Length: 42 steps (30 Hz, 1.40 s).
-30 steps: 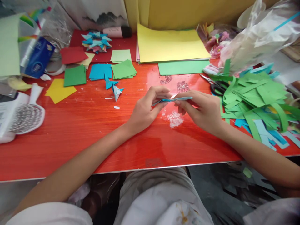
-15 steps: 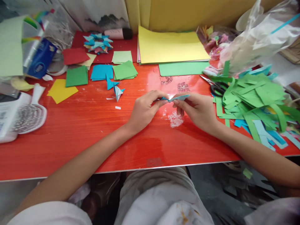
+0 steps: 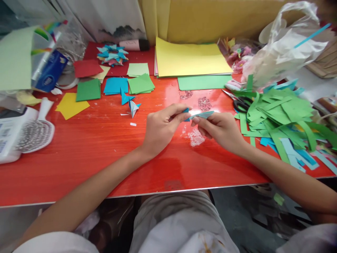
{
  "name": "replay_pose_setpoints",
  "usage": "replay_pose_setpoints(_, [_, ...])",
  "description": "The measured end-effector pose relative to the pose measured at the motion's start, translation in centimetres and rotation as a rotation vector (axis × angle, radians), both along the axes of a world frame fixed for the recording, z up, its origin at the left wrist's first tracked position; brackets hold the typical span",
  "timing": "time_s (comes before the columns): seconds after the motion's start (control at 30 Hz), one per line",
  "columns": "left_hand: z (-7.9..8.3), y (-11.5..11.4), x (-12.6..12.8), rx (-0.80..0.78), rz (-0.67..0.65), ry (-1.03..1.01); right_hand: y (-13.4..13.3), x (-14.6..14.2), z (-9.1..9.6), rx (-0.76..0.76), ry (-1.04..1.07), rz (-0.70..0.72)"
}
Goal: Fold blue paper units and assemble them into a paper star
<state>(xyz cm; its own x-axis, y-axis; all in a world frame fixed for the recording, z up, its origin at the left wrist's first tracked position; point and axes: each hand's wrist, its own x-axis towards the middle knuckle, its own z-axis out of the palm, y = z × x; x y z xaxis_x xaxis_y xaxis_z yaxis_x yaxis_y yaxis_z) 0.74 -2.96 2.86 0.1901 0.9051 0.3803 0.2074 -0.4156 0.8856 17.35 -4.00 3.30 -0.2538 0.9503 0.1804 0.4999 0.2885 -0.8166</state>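
Both hands meet above the middle of the red table [image 3: 105, 175], pinching a folded piece of blue paper [image 3: 203, 115]. My left hand [image 3: 163, 128] grips its darker blue end between thumb and forefinger. On the other side, my right hand [image 3: 219, 128] pinches the lighter blue, pointed part, partly covering it. To the left stand two folded blue paper pieces [image 3: 133, 107] with pointed tips. Behind them lie blue paper squares [image 3: 116, 86] and green paper squares [image 3: 141, 83].
Scissors [image 3: 240, 102] lie beside a heap of green paper strips [image 3: 284, 112] on the right. A hairbrush [image 3: 39, 135] rests at left. Yellow sheets [image 3: 192, 58] and a ring of folded paper stars [image 3: 112, 55] sit at the back, near a plastic bag [image 3: 281, 52].
The view has shifted slightly. Both hands keep hold of the folded blue paper, whose darker end now shows more plainly at the left fingertips.
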Motion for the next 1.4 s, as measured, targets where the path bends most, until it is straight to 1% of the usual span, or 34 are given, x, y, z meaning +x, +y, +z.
replay_pose_setpoints(0.17, [0.7, -0.1, 0.0, -0.146, -0.046, -0.07, -0.2, -0.3, 0.5, -0.153, 0.21, 0.0])
replay_pose_setpoints(0.33, [1.3, 0.3, -0.4, -0.179, -0.017, -0.065, -0.2, -0.7, 0.8, -0.206, 0.275, 0.031])
replay_pose_setpoints(0.4, [1.0, 0.4, -0.3, -0.197, 0.004, -0.034, -0.1, -0.9, 0.6, -0.222, 0.272, 0.036])
replay_pose_setpoints(0.5, [0.2, 0.7, -0.2, -0.237, 0.018, 0.007, 0.3, -1.2, -0.2, -0.26, 0.267, 0.063])
replay_pose_setpoints(0.67, [-1.2, 2.0, -0.6, -0.331, -0.051, 0.005, 1.2, -1.1, -1.8, -0.375, 0.344, 0.099])
replay_pose_setpoints(0.77, [-1.5, 2.6, -0.9, -0.346, -0.118, -0.005, 1.7, -0.8, -2.1, -0.369, 0.393, 0.075])
replay_pose_setpoints(0.87, [-1.5, 2.5, -0.9, -0.358, -0.158, -0.016, 1.9, -0.5, -2.1, -0.341, 0.357, 0.072])
replay_pose_setpoints(1.07, [-2.1, 1.9, -0.4, -0.352, -0.137, -0.093, 1.6, -0.7, -2.0, -0.322, 0.303, 0.086])
replay_pose_setpoints(1.4, [-2.3, 1.5, -0.4, -0.274, -0.096, -0.007, 1.1, -1.0, -1.8, -0.34, 0.279, 0.068])
